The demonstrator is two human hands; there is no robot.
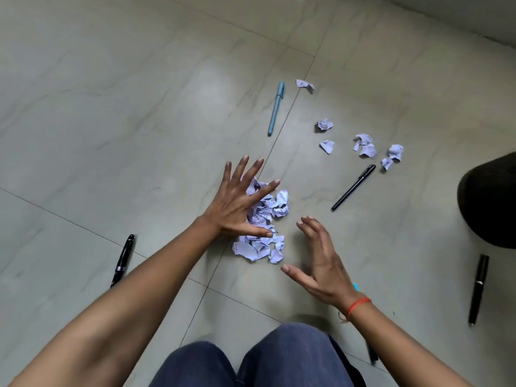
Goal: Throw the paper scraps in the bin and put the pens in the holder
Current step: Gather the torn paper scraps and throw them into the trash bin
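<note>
Knees: two knees in blue denim fill the bottom edge, above the pale tiled floor.
Right wrist: a red thread is tied round it; a small teal object peeks out beside it, too hidden to identify.
Right hand: the right hand hangs just right of the paper heap, fingers apart and gently curved, thumb out to the left, holding nothing.
Side pens: a glossy black pen lies left of the left forearm; a capped black pen lies well off to the right.
Heap: the heap of paper scraps, crumpled lined white paper, sits on the floor between the two hands.
Left hand: the left hand is spread flat over the heap's left part, fingers straight and wide apart, gripping nothing; whether the palm presses the paper cannot be told.
Middle pen: a matte black pen lies slantwise, right of the heap and apart from it.
Loose scraps: loose scraps lie scattered just beyond that pen.
Blue pen: a blue pen lies farther out along a tile joint.
Farthest scrap: a lone scrap rests near the blue pen's cap.
Right edge: a dark rounded object, cut off by the frame.
</note>
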